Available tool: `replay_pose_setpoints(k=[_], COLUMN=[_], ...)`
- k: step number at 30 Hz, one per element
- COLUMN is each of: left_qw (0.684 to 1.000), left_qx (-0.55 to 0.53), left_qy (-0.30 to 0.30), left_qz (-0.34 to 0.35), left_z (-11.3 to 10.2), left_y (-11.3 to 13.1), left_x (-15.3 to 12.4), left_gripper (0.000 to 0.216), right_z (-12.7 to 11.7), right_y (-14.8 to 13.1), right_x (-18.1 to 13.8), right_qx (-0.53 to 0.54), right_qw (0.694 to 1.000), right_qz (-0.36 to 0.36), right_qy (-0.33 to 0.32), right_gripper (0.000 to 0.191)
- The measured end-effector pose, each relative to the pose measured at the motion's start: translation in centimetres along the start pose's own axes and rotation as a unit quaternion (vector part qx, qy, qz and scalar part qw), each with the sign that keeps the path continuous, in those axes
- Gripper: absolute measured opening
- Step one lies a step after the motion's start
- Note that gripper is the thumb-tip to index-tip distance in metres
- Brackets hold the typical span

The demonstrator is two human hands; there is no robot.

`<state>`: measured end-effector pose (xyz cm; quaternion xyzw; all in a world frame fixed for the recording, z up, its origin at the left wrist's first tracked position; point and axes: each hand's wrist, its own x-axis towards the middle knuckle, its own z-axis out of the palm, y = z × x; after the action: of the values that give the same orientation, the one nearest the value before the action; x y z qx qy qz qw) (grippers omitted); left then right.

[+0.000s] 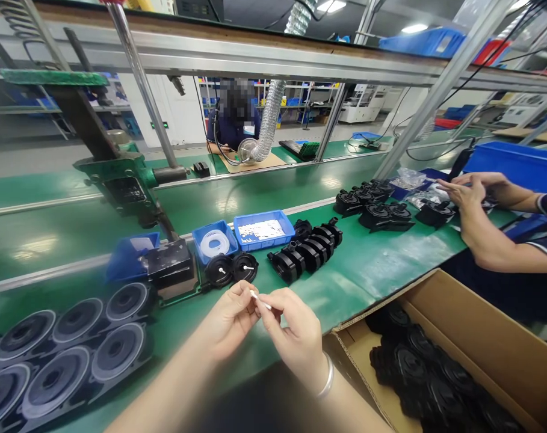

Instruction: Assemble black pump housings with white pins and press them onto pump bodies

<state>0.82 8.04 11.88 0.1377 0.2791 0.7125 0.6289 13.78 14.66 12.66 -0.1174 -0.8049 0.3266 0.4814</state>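
Both my hands meet over the front edge of the green bench around a small white plastic piece point(260, 300). My left hand point(231, 316) pinches one end of it, and the fingers of my right hand point(293, 328) close on the other. Just beyond them lie two round black caps point(219, 270), each with a white piece at its centre. Behind these stand a blue bin point(214, 240) with rings of white tubing and a blue tray point(264, 230) of small white parts. Ribbed black housings point(307, 252) sit in a row to the right.
A green hand press point(129, 180) stands at left, beside black discs with pale rims point(56, 376). An open cardboard box point(490, 343) of black parts is at lower right. A co-worker's hands point(474, 189) work at right; another person sits across the bench.
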Motion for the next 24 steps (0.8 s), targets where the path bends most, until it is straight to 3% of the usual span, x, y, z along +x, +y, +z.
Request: replay_pose_setpoints(k=[5, 7, 10, 14, 18, 22, 24], left_qw=[0.999, 0.997, 0.983, 0.936, 0.894, 0.876, 0.868], left_qx=[0.030, 0.065, 0.157, 0.308, 0.413, 0.446, 0.457], left_qy=[0.010, 0.023, 0.059, 0.091, 0.081, 0.065, 0.052], left_qz=[0.004, 0.020, 0.078, 0.141, 0.156, 0.173, 0.190], left_z=[-0.2, -0.5, -1.1, -2.3, -2.6, -1.7, -1.1], left_y=[-0.1, -0.2, -0.3, -0.8, -1.1, -0.8, -0.5], left_x=[0.1, 0.1, -0.2, -0.7, -1.0, -0.9, -0.7], left_gripper=[0.023, 0.024, 0.021, 0.017, 0.014, 0.012, 0.011], right_z=[-0.2, -0.2, -0.2, -0.4, -0.7, -0.7, -0.9], right_y=[0.2, 0.2, 0.4, 0.8, 1.1, 1.5, 1.5], right_x=[-0.5, -0.8, -1.5, -2.7, -3.5, -3.3, -3.0], right_qx=[-0.030, -0.013, 0.061, 0.160, 0.181, 0.298, 0.326], right_qw=[0.999, 0.999, 0.983, 0.934, 0.916, 0.873, 0.865], right_qz=[-0.023, 0.028, 0.170, 0.311, 0.345, 0.378, 0.375], right_qy=[-0.012, -0.013, -0.035, -0.075, -0.101, -0.086, -0.071], right_gripper=[0.028, 0.020, 0.008, 0.021, 0.026, 0.026, 0.025])
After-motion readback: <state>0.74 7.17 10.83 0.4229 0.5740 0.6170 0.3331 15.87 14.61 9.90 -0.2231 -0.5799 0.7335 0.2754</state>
